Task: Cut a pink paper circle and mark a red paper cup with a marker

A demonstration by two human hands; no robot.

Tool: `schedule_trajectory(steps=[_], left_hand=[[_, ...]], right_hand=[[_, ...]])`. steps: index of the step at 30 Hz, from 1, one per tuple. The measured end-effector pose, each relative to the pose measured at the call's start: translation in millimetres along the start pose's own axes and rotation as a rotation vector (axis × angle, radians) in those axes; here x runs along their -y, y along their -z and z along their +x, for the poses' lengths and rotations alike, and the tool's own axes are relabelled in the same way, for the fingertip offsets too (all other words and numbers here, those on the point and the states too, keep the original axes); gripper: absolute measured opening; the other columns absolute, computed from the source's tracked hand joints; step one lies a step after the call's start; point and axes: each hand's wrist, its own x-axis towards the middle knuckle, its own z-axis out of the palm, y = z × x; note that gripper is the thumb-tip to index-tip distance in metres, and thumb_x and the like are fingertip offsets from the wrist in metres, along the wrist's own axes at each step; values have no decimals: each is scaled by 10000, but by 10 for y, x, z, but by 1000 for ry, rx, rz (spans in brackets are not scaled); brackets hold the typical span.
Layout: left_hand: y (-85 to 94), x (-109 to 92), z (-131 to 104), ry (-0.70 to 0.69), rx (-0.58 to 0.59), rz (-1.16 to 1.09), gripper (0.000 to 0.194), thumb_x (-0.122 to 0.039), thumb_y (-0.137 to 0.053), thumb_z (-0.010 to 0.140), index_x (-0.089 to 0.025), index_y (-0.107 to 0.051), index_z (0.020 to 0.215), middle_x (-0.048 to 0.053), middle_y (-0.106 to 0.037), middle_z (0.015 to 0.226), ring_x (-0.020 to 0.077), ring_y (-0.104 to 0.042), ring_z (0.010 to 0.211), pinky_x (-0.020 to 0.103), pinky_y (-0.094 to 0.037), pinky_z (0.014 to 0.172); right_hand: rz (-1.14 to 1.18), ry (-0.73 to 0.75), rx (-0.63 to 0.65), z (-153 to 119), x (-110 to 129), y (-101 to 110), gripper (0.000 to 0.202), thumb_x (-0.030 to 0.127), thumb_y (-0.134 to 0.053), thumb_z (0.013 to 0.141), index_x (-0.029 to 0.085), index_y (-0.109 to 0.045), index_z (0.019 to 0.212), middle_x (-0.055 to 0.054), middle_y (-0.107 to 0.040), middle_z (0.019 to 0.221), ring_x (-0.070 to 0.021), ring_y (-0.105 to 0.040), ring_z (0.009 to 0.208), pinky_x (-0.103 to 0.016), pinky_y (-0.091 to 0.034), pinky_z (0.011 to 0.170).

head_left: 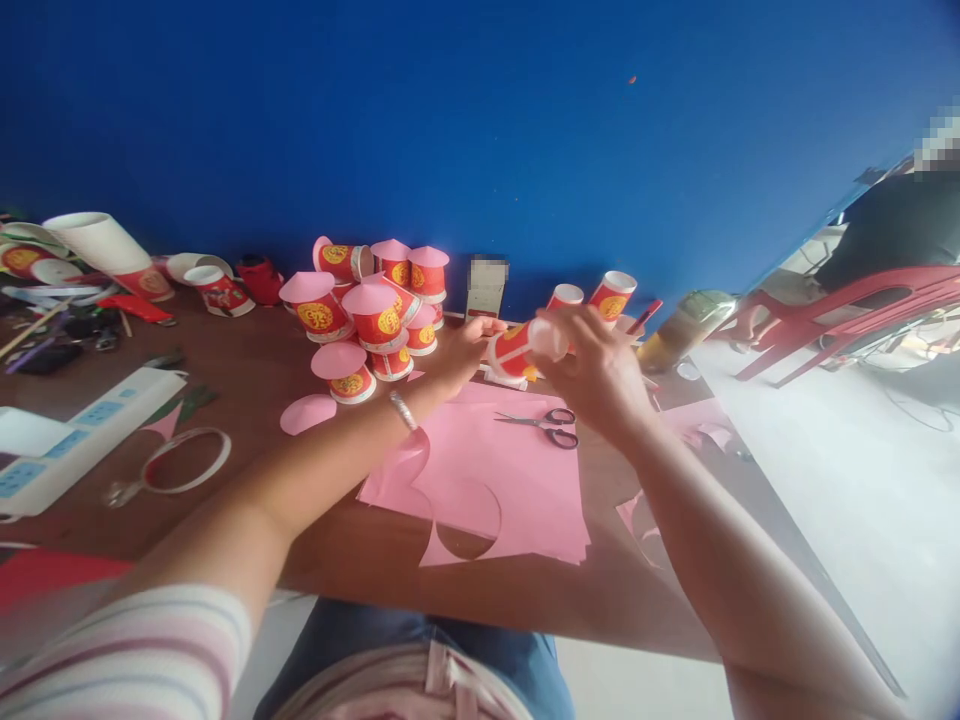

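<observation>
Evidently your right hand [596, 365] had closed around a red-and-white paper cup [514, 350] with a yellow emblem, tipped on its side above the table. The cup was somewhat blurred and stood at twelve o'clock, taking the stack of pink paper sheets [517, 490] as the dial's centre and the blue wall [480, 130] as twelve. Your left hand [476, 345] was just beside the cup's other end, its fingers loosely bent; you could not tell from this angle whether they gripped it.

On the sheets, toward two o'clock, lay black-handled metal scissors [551, 425], blades pointing to nine. A rounded cut-out opened the paper's edge at six. At eleven o'clock you had a cluster of red paper cups with pink paper tops [382, 318], some upright and others tilted, and at ten a loose pink paper disc [309, 413]. Two more red cups with white rims [611, 297] stood near one o'clock, behind your right hand. The white power strip [90, 430] and a pale ring-shaped roll [225, 460] lay at nine, with pink scraps [628, 515] near four.
</observation>
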Motion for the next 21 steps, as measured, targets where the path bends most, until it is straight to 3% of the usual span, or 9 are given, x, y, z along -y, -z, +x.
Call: schedule_trajectory(steps=[2, 4, 6, 9, 12, 16, 21], left_hand=[[170, -70, -258, -8, -21, 22, 239, -288, -655, 860, -186, -656, 1076, 72, -717, 1114, 181, -696, 900, 309, -574, 777], [293, -94, -455, -47, -3, 61, 212, -296, -624, 887, -182, -651, 1063, 67, -710, 1103, 170, -701, 920, 316, -574, 842], [405, -73, -592, -85, 61, 159, 225, -345, -620, 903, -184, -645, 1060, 65, -711, 1090, 185, -705, 944, 338, -572, 877], [615, -13, -743, -105, 224, 510, 265, -423, -614, 937, -207, -670, 1081, 77, -736, 1136, 235, -706, 1026, 392, -560, 931], [850, 3, -880, -168, 325, 942, 274, -348, -668, 886, -217, -674, 1127, 95, -734, 1222, 309, -670, 1191, 451, -517, 1034], [1027, -12, -1008, -181, 448, 1256, 281, -209, -714, 810, -215, -659, 1085, 78, -739, 1129, 301, -685, 1088, 402, -521, 910], [983, 63, -1015, -315, 364, 1460, 241, -15, -539, 880, -180, -660, 1007, 100, -719, 1028, 262, -672, 972, 365, -472, 773]], right_hand=[[80, 61, 155, -204, 165, -143, 414, 320, -599, 1028, 230, -645, 1429, -118, -708, 1390, -258, -750, 1073, -370, -641, 797], [109, 124, 251, -332, 311, -291, 420, 311, -645, 1011, 241, -652, 1425, -109, -720, 1381, -250, -762, 1027, -357, -639, 762], [102, 175, 333, -404, 425, -417, 432, 294, -678, 999, 255, -650, 1428, -111, -709, 1410, -262, -760, 1070, -352, -637, 773], [86, 206, 412, -460, 505, -529, 402, 290, -691, 999, 258, -663, 1399, -120, -702, 1420, -284, -755, 1115, -346, -633, 746], [122, 172, 434, -513, 478, -582, 379, 307, -671, 1018, 243, -652, 1391, -121, -703, 1409, -295, -758, 1118, -371, -644, 755], [250, 140, 397, -606, 395, -678, 481, 286, -690, 995, 242, -585, 1463, -135, -706, 1392, -312, -747, 1184, -428, -665, 878], [436, 106, 342, -692, 367, -788, 526, 239, -673, 960, 258, -549, 1471, -142, -697, 1390, -320, -702, 1300, -515, -622, 1068]])
